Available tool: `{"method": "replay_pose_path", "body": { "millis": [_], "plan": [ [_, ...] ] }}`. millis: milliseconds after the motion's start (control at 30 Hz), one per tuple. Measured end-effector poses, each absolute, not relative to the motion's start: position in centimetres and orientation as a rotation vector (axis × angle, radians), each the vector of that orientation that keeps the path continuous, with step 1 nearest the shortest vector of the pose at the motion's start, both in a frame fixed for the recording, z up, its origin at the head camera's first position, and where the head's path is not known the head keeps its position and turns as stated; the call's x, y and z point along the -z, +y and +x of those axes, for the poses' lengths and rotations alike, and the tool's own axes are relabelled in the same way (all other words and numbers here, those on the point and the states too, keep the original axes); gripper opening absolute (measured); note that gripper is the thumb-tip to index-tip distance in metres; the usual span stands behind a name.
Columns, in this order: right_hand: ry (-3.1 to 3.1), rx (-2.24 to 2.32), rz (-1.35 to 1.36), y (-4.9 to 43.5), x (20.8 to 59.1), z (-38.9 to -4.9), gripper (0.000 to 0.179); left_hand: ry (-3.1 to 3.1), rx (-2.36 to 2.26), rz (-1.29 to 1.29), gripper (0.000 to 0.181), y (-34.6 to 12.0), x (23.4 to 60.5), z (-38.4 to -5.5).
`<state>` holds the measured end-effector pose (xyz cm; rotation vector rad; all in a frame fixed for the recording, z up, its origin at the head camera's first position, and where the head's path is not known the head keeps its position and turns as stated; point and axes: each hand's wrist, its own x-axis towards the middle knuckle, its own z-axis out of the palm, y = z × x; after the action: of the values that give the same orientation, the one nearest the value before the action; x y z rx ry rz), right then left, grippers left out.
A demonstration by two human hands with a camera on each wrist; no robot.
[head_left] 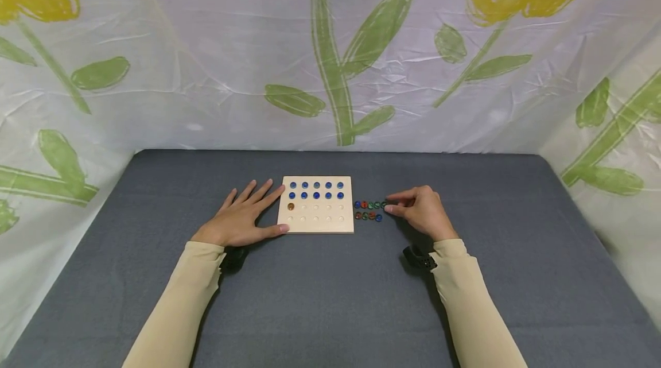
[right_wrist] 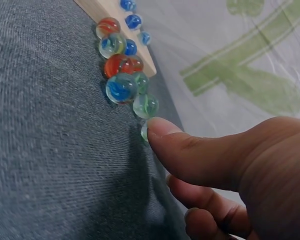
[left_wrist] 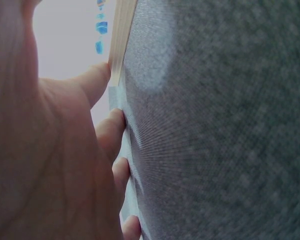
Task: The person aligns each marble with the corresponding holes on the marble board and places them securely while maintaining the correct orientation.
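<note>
A pale wooden board (head_left: 316,226) with rows of round hollows lies on the table. Blue marbles (head_left: 317,196) fill its two far rows, and one amber marble (head_left: 291,206) sits at the left of the third row. Fingers spread, my left hand (head_left: 240,219) rests at the board's left side, thumb and index finger touching its edge. To the right of the board, glass marbles (right_wrist: 122,88) in blue, red and green lie in two short lines. My right hand (head_left: 424,212) pinches the clear green marble (right_wrist: 145,132) at the right end of the far line; the thumb partly hides it.
Dark grey cloth (head_left: 320,299) covers the table. A white curtain (head_left: 206,69) printed with yellow flowers and green leaves hangs behind and along both sides. Dark wrist devices (head_left: 419,258) sit under both wrists.
</note>
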<state>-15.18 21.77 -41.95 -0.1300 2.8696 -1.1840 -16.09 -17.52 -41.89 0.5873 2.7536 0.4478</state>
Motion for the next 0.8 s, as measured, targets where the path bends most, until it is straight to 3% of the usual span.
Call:
{"method": "replay_pose_path", "body": {
  "millis": [800],
  "plan": [
    [2.831, 1.201, -0.099, 21.37, 42.09, -15.13, 0.024, 2.754, -0.446, 0.596, 0.096, -17.63, 41.96, -16.01]
  ]
}}
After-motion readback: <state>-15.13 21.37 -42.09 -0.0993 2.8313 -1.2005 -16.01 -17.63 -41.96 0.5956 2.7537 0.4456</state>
